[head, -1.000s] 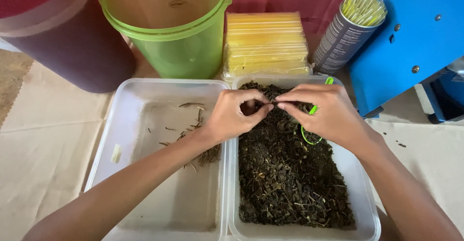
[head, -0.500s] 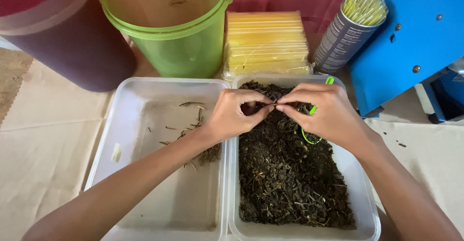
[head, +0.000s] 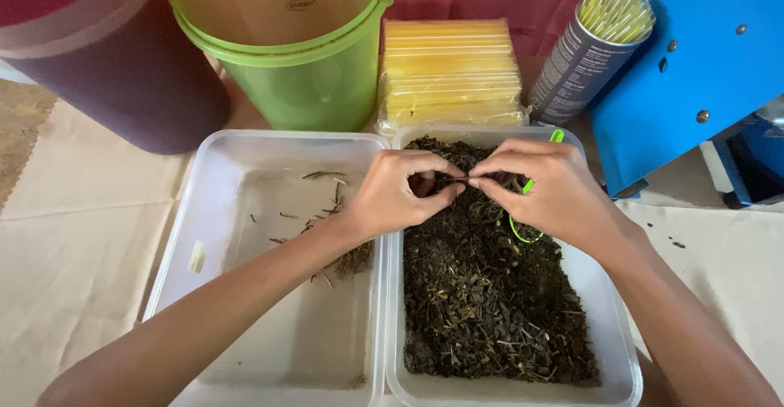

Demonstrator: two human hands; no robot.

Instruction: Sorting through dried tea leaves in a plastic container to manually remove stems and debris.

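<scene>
Dark dried leaves (head: 490, 309) fill the clear tub (head: 621, 350) under both hands. The left hand (head: 392, 195) and right hand (head: 547, 191) meet above the far end of it, thumb and forefinger of each pinched shut on the ends of one thin dark twig (head: 459, 180) stretched between the fingertips. A green scoop (head: 531, 185) pokes out just beyond the right fingers. Left of the left fingers sits a second clear tub (head: 204, 211) holding a few loose stems (head: 343, 252). Beyond the fingertips stand a green bucket (head: 310, 80), a yellow packet (head: 449, 72) and a grey can (head: 572, 72).
</scene>
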